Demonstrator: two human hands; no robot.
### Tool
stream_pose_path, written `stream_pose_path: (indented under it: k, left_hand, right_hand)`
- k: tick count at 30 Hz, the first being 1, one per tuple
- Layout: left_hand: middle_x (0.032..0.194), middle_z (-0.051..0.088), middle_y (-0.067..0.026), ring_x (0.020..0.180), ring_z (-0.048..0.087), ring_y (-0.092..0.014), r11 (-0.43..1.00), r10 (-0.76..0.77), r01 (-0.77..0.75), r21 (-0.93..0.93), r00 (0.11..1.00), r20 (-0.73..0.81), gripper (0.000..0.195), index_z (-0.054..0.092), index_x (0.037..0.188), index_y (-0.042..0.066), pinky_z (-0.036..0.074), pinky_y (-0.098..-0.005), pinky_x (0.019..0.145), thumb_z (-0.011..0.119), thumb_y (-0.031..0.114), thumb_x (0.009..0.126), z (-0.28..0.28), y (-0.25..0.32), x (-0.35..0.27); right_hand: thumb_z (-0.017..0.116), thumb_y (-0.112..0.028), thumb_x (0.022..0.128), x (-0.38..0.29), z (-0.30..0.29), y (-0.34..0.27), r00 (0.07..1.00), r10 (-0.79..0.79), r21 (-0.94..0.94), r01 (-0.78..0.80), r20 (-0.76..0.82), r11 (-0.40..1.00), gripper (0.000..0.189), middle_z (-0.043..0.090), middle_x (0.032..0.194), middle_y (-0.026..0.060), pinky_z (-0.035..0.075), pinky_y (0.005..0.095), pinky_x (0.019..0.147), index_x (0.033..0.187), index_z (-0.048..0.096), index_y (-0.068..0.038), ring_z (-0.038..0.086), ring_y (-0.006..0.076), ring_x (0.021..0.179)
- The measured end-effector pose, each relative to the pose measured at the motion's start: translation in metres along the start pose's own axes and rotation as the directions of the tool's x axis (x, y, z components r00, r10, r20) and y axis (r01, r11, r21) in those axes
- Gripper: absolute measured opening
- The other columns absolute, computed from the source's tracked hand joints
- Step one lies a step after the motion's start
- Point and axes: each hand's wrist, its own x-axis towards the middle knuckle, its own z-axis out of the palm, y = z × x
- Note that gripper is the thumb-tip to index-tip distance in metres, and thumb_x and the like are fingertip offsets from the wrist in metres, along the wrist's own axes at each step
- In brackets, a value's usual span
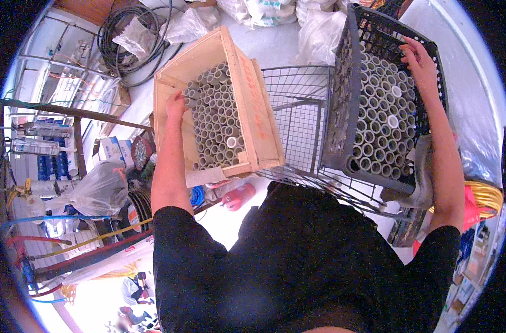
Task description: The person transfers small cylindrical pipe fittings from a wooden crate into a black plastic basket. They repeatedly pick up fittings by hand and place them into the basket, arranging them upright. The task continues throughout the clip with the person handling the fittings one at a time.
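On the left is a wooden crate [253,100], packed with upright grey plastic pipe pieces [217,120], one white-rimmed. My left hand [177,103] is inside its left side, its fingers at a grey pipe piece near the edge of the bunch; whether they grip it is hard to tell. A black plastic crate [340,112] stands on the right, filled with similar grey pipe pieces [377,125], a couple of them white. Over the upper right part of that crate is my right hand [419,60], fingers bent and apart, with no pipe visible in them.
A black wire basket [298,120] lies between the crates. Coiled black hose [128,45] and plastic bags [319,37] are behind. Shelves with a plastic bag [101,189] stand left; a red fire extinguisher [239,197] is below. Yellow coils [484,199] sit at right.
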Motion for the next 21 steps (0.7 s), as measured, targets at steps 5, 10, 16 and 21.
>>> stream_pose_path:
  k: [5, 10, 16, 21]
  left_hand:
    - [0.108, 0.068, -0.0081, 0.083, 0.066, -0.020, 0.990, 0.053, -0.056, 0.126, 0.998, 0.027, 0.046, 0.061, 0.131, 0.006, 0.057, -0.0347, 0.063, 0.057, 0.004, 0.085, 0.015, -0.011, 0.022]
    - [0.100, 0.073, -0.0136, 0.083, 0.070, -0.024, 0.949, 0.132, -0.116, 0.294, 0.991, -0.038, 0.040, 0.067, 0.123, 0.007, 0.057, -0.0384, 0.067, 0.060, 0.008, 0.084, 0.013, -0.042, 0.055]
    - [0.099, 0.072, -0.0161, 0.088, 0.070, -0.033, 0.801, 0.252, -0.217, 0.558, 0.968, 0.014, 0.040, 0.067, 0.124, 0.015, 0.055, -0.0448, 0.078, 0.063, 0.018, 0.085, 0.025, -0.053, 0.076]
    - [0.098, 0.072, -0.0176, 0.089, 0.070, -0.035, 0.779, 0.321, -0.275, 0.563, 0.947, 0.017, 0.041, 0.066, 0.125, 0.017, 0.055, -0.0467, 0.080, 0.063, 0.018, 0.085, 0.014, -0.070, 0.093]
  right_hand:
    - [0.055, -0.026, 0.102, -0.009, 0.000, -0.006, 1.000, 0.019, 0.039, -0.020, 0.021, 0.999, 0.037, 0.067, 0.115, 0.0003, 0.044, 0.0216, 0.074, 0.138, 0.056, -0.015, 0.059, 0.0079, 0.085]
    - [0.053, -0.026, 0.104, -0.006, 0.003, 0.000, 0.998, 0.023, 0.021, -0.024, 0.050, 0.999, 0.037, 0.066, 0.118, 0.0015, 0.045, 0.0216, 0.075, 0.139, 0.055, -0.014, 0.059, 0.0082, 0.085]
    - [0.053, -0.024, 0.104, -0.007, 0.001, 0.009, 0.998, 0.030, -0.020, -0.029, 0.055, 0.999, 0.037, 0.067, 0.119, 0.0025, 0.045, 0.0218, 0.073, 0.139, 0.055, -0.014, 0.059, 0.0084, 0.085]
    - [0.053, -0.020, 0.104, -0.003, 0.008, 0.013, 0.997, 0.036, -0.018, -0.035, 0.069, 0.999, 0.036, 0.067, 0.120, 0.0027, 0.046, 0.0216, 0.074, 0.140, 0.054, -0.014, 0.060, 0.0081, 0.086]
